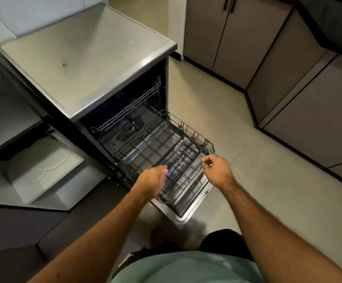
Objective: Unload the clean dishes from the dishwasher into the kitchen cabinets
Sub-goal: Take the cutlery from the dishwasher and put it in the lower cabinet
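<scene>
Head view of one dishwasher (96,78), its door (188,209) folded down flat toward the viewer. Two wire racks are visible: the upper rack (129,107) sits inside the tub, and the lower rack (157,144) is drawn out over the open door. No dishes can be made out in either rack. Two bare hands reach over the near end of the lower rack. The left hand (151,180) has its fingers curled downward at the rack's near left edge; whether they grasp the wire cannot be told. The right hand (217,168) hovers at the rack's near right corner with fingers loosely curled, and motion blur hides whether it holds anything. Brown kitchen cabinets (247,48) line the right side, four door fronts being visible. The floor (247,170) is pale.
</scene>
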